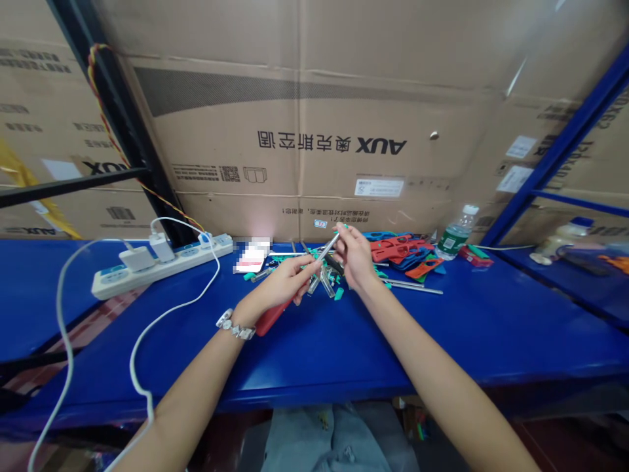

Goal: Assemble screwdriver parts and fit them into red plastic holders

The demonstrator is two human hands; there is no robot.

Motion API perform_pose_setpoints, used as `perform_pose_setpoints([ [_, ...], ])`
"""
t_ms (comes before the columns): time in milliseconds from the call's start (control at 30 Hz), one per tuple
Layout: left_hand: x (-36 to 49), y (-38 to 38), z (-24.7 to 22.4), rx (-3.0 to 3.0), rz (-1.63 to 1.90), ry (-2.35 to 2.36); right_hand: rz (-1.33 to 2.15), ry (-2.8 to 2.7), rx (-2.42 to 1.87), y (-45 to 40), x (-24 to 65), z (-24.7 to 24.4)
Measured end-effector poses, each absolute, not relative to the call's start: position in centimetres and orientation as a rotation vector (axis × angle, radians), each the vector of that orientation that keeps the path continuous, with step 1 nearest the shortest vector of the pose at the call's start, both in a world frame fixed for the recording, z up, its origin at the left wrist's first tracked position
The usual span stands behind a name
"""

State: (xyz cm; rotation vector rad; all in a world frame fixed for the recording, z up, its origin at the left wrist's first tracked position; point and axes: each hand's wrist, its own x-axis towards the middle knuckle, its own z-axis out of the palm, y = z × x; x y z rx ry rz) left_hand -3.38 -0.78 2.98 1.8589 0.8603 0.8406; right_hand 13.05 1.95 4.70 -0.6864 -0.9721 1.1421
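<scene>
Here at the centre of the frame, above the blue tabletop (324, 357), you've got the slim metal rod (329, 248) angled up rightward — left hand (287, 280) gripping its lower end, right hand (354, 255) pinching near the top. It looks light, stiff and hardly fragile, but that smooth shaft could slip, so fingertips near both ends suit it best — a squeeze, nothing heavy.

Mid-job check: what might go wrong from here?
The white cable runs close by the left forearm; a sweep might snag it and tug the power strip. Small green pieces lie loose near both hands, so a dropped metal rod could scatter them.
</scene>
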Motion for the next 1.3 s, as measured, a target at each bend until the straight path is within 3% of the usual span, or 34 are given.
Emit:
perform_pose_setpoints([
  [233, -6.0, -0.5, 4.1, 2.08, 0.935, 1.089, 0.843, -0.895, -0.732, 5.2, 17.6, 6.9],
  [400, -7.6, 0.2, 4.8, 1.988, 1.156, 1.217, 0.736, -1.65, -1.099, 6.0, 15.6, 5.2],
  [533, -8.1, 0.7, 4.3, 1.907, 1.14, 1.216, 0.378, -2.256, -1.389, 6.7, 11.6, 4.6],
  [833, -7.1, 1.2, 2.8, 1.768, 1.16, 1.165, 0.273, -2.379, -1.47, 7.4, 8.8, 4.8],
  [933, -5.5, 1.1, 2.3, 1.694, 1.29, 1.049, 0.373, -2.211, -1.319, 5.8, 10.1, 3.8],
  [1100, -2.2, 1.1, 2.1, 1.496, 1.507, 0.852, 0.989, -1.792, -0.97, 1.8, 12.2, 1.8],
  [1300, 0.8, 2.2, 2.8, 1.217, 1.627, 0.689, 1.373, -1.608, -0.808, -1.3, 13.0, 1.5],
])
